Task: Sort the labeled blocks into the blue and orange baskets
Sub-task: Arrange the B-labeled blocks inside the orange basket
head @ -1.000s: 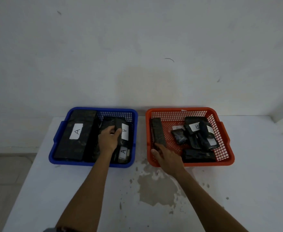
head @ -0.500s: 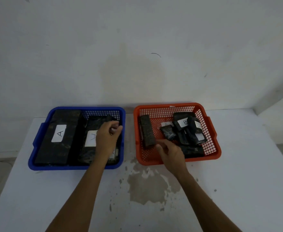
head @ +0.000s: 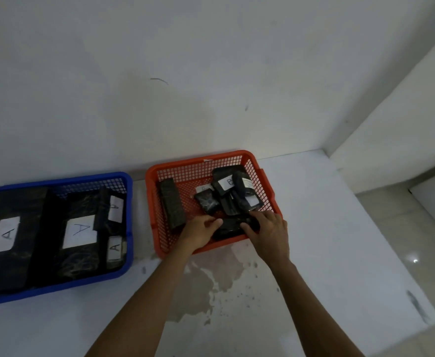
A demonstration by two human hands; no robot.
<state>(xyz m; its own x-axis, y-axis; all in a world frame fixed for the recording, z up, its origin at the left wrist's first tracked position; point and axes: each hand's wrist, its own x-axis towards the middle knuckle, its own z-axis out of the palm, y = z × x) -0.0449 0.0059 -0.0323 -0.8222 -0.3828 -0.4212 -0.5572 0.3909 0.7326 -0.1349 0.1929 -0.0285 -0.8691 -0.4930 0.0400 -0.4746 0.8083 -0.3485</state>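
Observation:
At the left, the blue basket (head: 56,288) holds black blocks with white "A" labels: a large one (head: 5,235), a middle one (head: 79,231) and two small ones at its right side. The orange basket (head: 198,161) stands to its right. Inside it lie a long unlabeled-side block (head: 172,206), a small block (head: 206,200) and a heap with a "B" label (head: 226,182). Both hands are at that basket's front. My left hand (head: 201,231) and my right hand (head: 267,230) grip the two ends of a flat black block (head: 230,229), whose label is hidden.
Both baskets sit on a white table (head: 327,253) against a white wall. A worn stain (head: 203,282) marks the table in front of the orange basket. The table's right edge drops to a tiled floor (head: 417,228).
My left hand left the blue basket and crossed to the orange one. My right hand moved deeper in, onto the flat block. The view swung right.

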